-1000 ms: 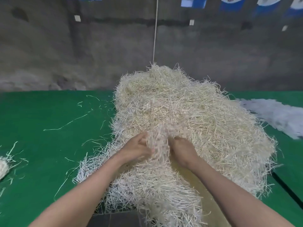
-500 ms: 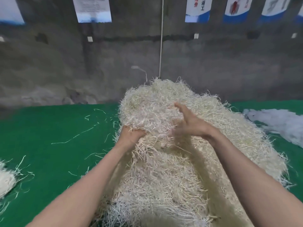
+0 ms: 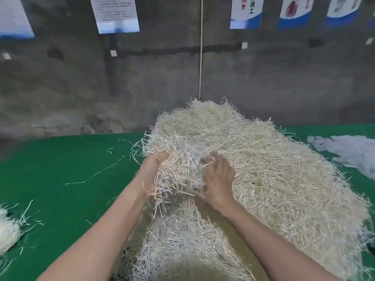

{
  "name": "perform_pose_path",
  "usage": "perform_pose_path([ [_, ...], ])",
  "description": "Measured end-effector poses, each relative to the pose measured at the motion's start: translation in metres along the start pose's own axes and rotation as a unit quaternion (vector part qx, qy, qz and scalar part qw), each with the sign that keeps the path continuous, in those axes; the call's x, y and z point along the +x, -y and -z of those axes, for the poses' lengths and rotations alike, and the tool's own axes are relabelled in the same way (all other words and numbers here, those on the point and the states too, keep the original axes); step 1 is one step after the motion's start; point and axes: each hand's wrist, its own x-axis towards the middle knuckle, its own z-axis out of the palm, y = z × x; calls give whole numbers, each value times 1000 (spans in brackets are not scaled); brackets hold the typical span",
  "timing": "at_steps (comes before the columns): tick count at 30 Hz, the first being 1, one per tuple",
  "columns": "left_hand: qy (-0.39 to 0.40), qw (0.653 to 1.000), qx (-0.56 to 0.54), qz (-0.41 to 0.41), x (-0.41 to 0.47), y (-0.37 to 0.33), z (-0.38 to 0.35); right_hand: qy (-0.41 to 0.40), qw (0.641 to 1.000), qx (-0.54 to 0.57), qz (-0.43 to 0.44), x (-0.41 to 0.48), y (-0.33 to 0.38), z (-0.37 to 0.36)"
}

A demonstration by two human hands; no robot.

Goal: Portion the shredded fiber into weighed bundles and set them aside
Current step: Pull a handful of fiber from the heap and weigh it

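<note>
Wall (image 3: 81, 88) of stained grey concrete fills the background, posters (image 3: 114, 14) hanging along its top and a pale cord (image 3: 200, 57) dropping straight down its middle. Below it a green worktop (image 3: 50, 175) spreads across the frame. On the worktop, centre to right, lies a heap (image 3: 274, 179) of pale shredded fiber — the largest thing on the surface, reaching from near the wall to the bottom edge of the frame. A crumpled white sheet (image 3: 349, 153) lies on the worktop just beyond the heap's right flank. At the heap's near left side a person holds a clump (image 3: 178, 171) of fiber raised a little above the mass, its underside ragged. The left hand (image 3: 151, 171) grips the clump from the left, fingers curled into the fiber; the right hand (image 3: 218, 179) clamps it from the right, fingertips buried in it. A small bundle (image 3: 8, 234) of the same fiber sits at the far left edge, well apart from the heap — partly cut off by the frame. Loose strands (image 3: 95, 175) lie scattered on the green between them.
</note>
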Motion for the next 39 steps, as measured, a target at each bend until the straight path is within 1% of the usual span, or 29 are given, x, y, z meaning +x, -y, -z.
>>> perform_pose_path([
  [2, -10, 999, 32, -33, -3, 4, 3, 24, 995, -73, 56, 13, 0, 6],
  [4, 57, 997, 57, -14, -5, 3, 6, 48, 990, -120, 62, 26, -1, 10],
  [5, 99, 987, 123, 13, -5, 2, 5, 52, 993, -96, 45, 36, -3, 15],
  [6, 117, 967, 221, 40, -2, 7, 3, 38, 999, -23, 18, 46, -4, 21],
  [7, 123, 936, 327, 54, -1, 14, 0, 18, 997, 77, -17, 56, 0, 29],
  [8, 127, 889, 437, 39, 3, 22, -2, 5, 982, 185, -37, 65, 8, 36],
  [9, 121, 852, 509, 9, 6, 28, -4, -4, 967, 254, -30, 72, 17, 43],
  [10, 104, 843, 527, -15, 6, 31, -7, -10, 961, 277, 0, 76, 25, 49],
  [11, 82, 859, 504, -33, 8, 34, -7, -2, 962, 269, 35, 77, 30, 53],
  [12, 49, 897, 438, -41, 11, 34, -4, 24, 968, 241, 67, 75, 31, 56],
  [14, -12, 965, 262, -23, 15, 29, 7, 131, 979, 109, 111, 65, 21, 54],
  [16, -55, 989, 135, 10, 21, 22, 21, 258, 959, -27, 113, 56, 5, 53],
  [17, -74, 993, 87, 22, 23, 21, 26, 287, 950, -34, 118, 55, 1, 58],
  [18, -101, 994, 38, 26, 26, 18, 29, 293, 947, 7, 130, 57, 0, 67],
  [20, -178, 982, -50, 38, 29, 13, 34, 260, 941, 179, 123, 64, 6, 96],
  [22, -235, 966, -98, 45, 30, 12, 41, 141, 927, 341, 72, 76, 11, 114],
  [23, -240, 964, -104, 39, 28, 12, 41, 100, 933, 340, 66, 80, 14, 115],
  [24, -235, 966, -106, 23, 26, 13, 41, 102, 951, 283, 70, 82, 19, 109],
  [25, -223, 969, -107, 11, 24, 12, 39, 142, 968, 195, 73, 81, 24, 95],
  [27, -191, 973, -129, -4, 18, 5, 35, 252, 965, 34, 64, 69, 30, 54],
  [28, -176, 970, -170, -10, 15, 0, 35, 281, 958, -16, 58, 60, 29, 31],
  [31, -100, 931, -352, -8, 10, -15, 42, 273, 959, -65, 51, 36, 22, -19],
  [33, -62, 926, -373, 0, 6, -16, 38, 230, 969, -71, 62, 30, 22, -30],
  [34, -72, 941, -331, 8, 4, -13, 33, 211, 972, -65, 75, 31, 24, -29],
  [35, -89, 964, -249, 11, 1, -11, 27, 191, 977, -37, 82, 32, 25, -26],
  [36, -78, 988, -131, -1, 0, -6, 22, 173, 982, 11, 75, 35, 24, -20],
  [37, -29, 999, -1, -21, -1, -2, 16, 155, 984, 59, 59, 40, 22, -13],
  [38, 35, 990, 136, -27, 1, 4, 12, 133, 987, 83, 42, 45, 19, -6],
  [39, 91, 960, 264, -11, 6, 11, 8, 112, 990, 77, 39, 50, 15, 1],
])
